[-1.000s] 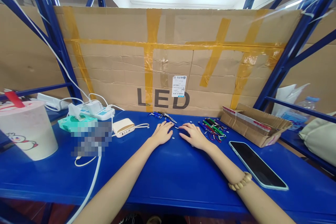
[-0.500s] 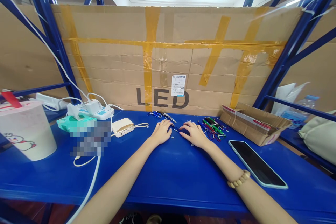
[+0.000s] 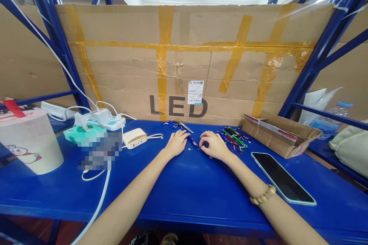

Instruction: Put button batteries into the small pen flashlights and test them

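left hand [image 3: 176, 143]: palm down at mid tabletop [image 3: 178, 195], fingers stretched out toward the far side, hand fairly wide. fingertips just beside the far end of a blue pen-shaped item [image 3: 193, 142].

right hand [image 3: 215, 146]: fingers curled, thumb and index bent toward each other with a narrow gap. it's at the near end of that item; can't tell if it grips it or just sits close. beaded bracelet [image 3: 262, 195] on the right wrist.

the item lies between the two hands, slanting from far left to near right.

far side of left hand: small cluster of blue pen-shaped items [image 3: 171, 124] with metal bits, silver one [image 3: 186, 128] to its right. right of right hand: pile of green, red, blue and black pen-shaped items [image 3: 235, 138], some with clip-like ends, too small to make out.

right side: phone [image 3: 283, 178], dark screen up, light case; open cardboard box [image 3: 271, 134] beyond it. bottle [image 3: 335, 118] and pale bag [image 3: 350, 142] at far right, past the blue rack frame.

left side: cream power bank [image 3: 133, 139] with strap loop, loaded power strip [image 3: 112, 123], teal packet [image 3: 83, 134], pixelated patch in front, white cable [image 3: 99, 203] running to the near edge, white cup [image 3: 31, 143] with red straw.

far side: cardboard panel [image 3: 129, 69], yellow tape, "led" print, white label [image 3: 196, 92].
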Motion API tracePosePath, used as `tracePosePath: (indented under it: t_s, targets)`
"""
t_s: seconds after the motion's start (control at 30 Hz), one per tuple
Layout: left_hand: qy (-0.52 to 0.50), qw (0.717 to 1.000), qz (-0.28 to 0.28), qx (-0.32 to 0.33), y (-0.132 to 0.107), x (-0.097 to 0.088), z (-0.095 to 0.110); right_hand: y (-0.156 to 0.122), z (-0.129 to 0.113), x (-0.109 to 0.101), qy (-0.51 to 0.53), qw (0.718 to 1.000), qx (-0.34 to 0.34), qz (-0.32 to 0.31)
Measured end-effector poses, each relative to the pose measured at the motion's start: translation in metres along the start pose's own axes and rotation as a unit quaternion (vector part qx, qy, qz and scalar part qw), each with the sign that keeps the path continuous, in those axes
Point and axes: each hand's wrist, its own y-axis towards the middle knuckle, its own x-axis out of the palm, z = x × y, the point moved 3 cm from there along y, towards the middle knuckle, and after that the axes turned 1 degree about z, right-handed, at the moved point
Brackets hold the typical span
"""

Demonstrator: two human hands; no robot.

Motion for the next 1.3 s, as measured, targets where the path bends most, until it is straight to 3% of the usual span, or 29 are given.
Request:
tracePosePath:
  t_s: [0.17,0.33,0.7,0.83,0.9,1.2,1.3]
  targets:
    - [-0.008,0.998,-0.015,0.060,0.001,-0.002,0.005,0.000,0.000,-0.004,0.006,0.998,0.046,0.032]
    - [-0.043,0.994,0.022,0.101,0.001,-0.008,0.011,-0.001,0.000,0.006,0.056,0.998,-0.033,0.002]
    - [-0.219,0.957,0.171,0.080,0.010,-0.015,0.006,0.003,-0.001,0.009,0.265,0.964,-0.029,0.018]
    - [-0.279,0.944,0.158,0.081,0.008,-0.015,0.011,0.004,0.002,0.008,0.269,0.963,-0.016,0.032]
    - [-0.319,0.936,0.140,0.049,0.006,-0.016,0.013,0.004,0.003,0.006,0.255,0.966,-0.012,0.033]
    - [-0.544,0.826,0.122,-0.086,0.006,-0.023,0.008,0.003,-0.004,0.004,0.298,0.954,-0.004,0.014]
    - [-0.573,0.805,0.113,-0.106,0.007,-0.022,0.008,0.003,-0.006,0.005,0.287,0.958,-0.013,0.007]
